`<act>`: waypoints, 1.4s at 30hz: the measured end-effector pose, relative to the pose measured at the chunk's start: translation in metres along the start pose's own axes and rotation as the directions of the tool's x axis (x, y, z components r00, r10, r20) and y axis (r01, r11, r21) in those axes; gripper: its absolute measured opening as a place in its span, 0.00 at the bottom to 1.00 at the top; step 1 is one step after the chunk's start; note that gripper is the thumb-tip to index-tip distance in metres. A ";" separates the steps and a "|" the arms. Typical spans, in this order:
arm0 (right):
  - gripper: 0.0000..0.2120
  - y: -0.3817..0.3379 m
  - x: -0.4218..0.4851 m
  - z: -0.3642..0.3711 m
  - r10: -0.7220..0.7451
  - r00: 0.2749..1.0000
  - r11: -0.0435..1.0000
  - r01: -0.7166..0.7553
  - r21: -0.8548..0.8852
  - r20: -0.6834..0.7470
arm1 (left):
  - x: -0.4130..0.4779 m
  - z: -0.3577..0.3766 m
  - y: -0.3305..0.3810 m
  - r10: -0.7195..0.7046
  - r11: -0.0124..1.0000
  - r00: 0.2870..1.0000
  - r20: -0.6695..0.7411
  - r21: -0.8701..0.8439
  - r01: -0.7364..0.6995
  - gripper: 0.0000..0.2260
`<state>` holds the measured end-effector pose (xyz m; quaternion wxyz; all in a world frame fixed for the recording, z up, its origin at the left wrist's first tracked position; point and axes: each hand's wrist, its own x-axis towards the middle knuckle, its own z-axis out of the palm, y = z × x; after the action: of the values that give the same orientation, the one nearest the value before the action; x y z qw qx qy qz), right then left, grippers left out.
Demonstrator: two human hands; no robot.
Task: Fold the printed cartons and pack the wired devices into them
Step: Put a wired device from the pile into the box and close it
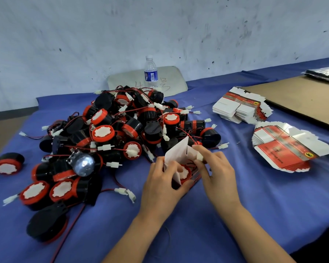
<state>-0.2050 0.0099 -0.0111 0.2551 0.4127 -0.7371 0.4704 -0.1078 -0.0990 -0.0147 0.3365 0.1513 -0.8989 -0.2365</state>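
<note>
My left hand (162, 184) grips a red and white printed carton (179, 154) from its left side, its white flap standing up. Inside the carton's open top sits a black and red wired device (184, 172) with a white face. My right hand (215, 171) pinches the device's white connector (199, 157) over the opening. A big heap of the same devices (122, 130) with red and black wires lies to the left and behind. Two stacks of flat cartons lie at the right, one nearer (285, 147), one farther (241, 107).
A blue cloth (254, 215) covers the table. A water bottle (151, 73) stands at the back before a leaning grey panel (122, 80). A shiny metal device (83, 163) lies in the heap. One stray device (8, 165) lies far left. A brown board (302, 99) lies at the right.
</note>
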 end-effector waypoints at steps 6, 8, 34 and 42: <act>0.28 0.002 0.001 -0.001 -0.005 0.992 0.968 0.036 -0.247 0.126 | 0.000 0.001 0.000 0.002 1.000 1.000 0.009 0.015 -0.002 0.19; 0.28 -0.001 0.003 0.000 0.098 0.981 0.970 -0.056 -0.237 0.167 | 0.000 0.001 0.000 0.005 1.000 1.000 0.004 0.023 -0.005 0.19; 0.04 0.005 0.002 0.005 0.228 0.944 0.970 -0.200 -0.139 0.238 | -0.001 0.001 0.001 0.015 0.997 1.000 0.008 0.071 -0.016 0.18; 0.06 0.010 0.012 0.009 0.545 0.789 0.827 -0.561 -0.027 0.284 | -0.003 0.005 -0.003 -0.001 0.994 0.999 0.053 -0.106 0.007 0.34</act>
<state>-0.2196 0.0001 -0.0106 -0.0124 0.2484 -0.8398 0.4826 -0.1088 -0.0987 -0.0210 0.3196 0.1286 -0.8934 -0.2884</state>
